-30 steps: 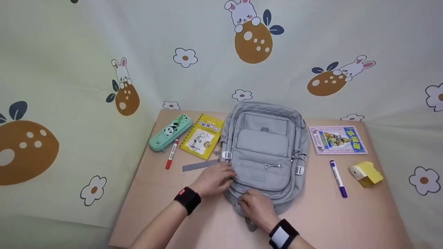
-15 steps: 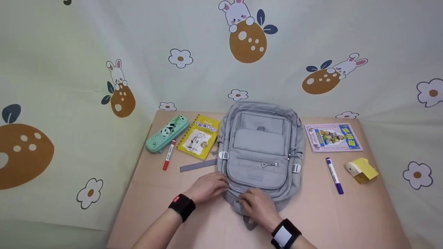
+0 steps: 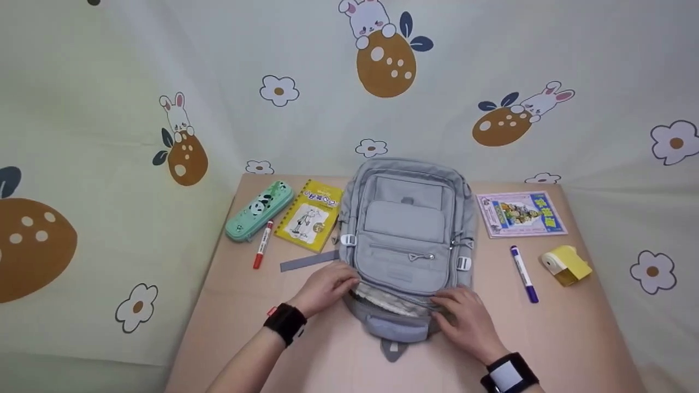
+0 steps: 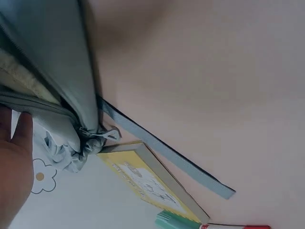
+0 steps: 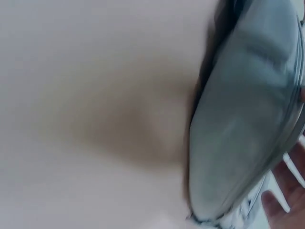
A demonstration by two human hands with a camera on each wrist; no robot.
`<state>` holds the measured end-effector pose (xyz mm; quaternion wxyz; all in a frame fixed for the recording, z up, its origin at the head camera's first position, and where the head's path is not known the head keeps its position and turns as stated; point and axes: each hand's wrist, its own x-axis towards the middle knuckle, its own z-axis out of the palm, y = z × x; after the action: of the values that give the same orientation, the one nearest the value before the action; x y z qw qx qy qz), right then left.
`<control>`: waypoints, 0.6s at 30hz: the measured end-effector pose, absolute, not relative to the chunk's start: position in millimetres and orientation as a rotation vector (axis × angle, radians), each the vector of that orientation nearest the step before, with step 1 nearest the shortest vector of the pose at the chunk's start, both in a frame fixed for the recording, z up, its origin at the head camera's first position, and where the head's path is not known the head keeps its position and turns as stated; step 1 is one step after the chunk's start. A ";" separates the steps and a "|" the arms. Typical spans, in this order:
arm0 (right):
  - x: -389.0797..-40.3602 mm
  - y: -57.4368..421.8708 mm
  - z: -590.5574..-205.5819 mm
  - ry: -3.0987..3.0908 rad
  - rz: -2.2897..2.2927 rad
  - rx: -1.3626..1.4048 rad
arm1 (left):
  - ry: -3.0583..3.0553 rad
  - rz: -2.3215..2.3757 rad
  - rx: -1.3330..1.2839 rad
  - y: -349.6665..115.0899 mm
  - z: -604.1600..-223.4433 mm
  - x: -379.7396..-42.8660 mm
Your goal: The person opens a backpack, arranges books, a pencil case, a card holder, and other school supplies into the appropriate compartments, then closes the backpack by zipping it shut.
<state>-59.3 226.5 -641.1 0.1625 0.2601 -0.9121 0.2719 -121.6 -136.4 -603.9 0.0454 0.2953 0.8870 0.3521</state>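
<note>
A grey backpack (image 3: 407, 221) lies front side up, its top handle (image 3: 397, 328) toward me. The near end of its main compartment gapes, showing a pale lining (image 3: 390, 301). My left hand (image 3: 323, 289) pinches the front panel's edge at the left corner of this gap; in the left wrist view its thumb and finger meet the zippered edge (image 4: 35, 101). My right hand (image 3: 468, 322) is at the gap's right corner, thumb and fingers apart. Spread fingers (image 5: 288, 179) show beside the bag in the right wrist view.
Left of the bag lie a green panda pencil case (image 3: 259, 212), a red marker (image 3: 263, 244), a yellow book (image 3: 309, 215) and a grey strap (image 3: 308, 261). On the right are a pink-bordered book (image 3: 521, 214), a purple-capped marker (image 3: 524, 274) and a yellow tape dispenser (image 3: 568, 266).
The right hand has moved rightward along the bag's near end, and the zippered gap there has opened, uncovering the lining and handle. The left hand stays at the left corner.
</note>
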 end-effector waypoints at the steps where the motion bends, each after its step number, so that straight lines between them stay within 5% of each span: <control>1: -60.5 229.9 -640.6 -2.597 0.792 0.753 | 2.704 1.121 0.873 -135.5 -601.4 -122.1; 18: -92.8 228.4 -579.3 -2.496 0.780 0.443 | 2.640 1.473 0.708 -125.2 -551.3 -145.4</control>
<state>-92.8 228.4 -579.3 0.2423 0.1621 -0.9130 0.2854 -145.4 -125.2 -551.3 0.0182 0.2281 0.8501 0.4744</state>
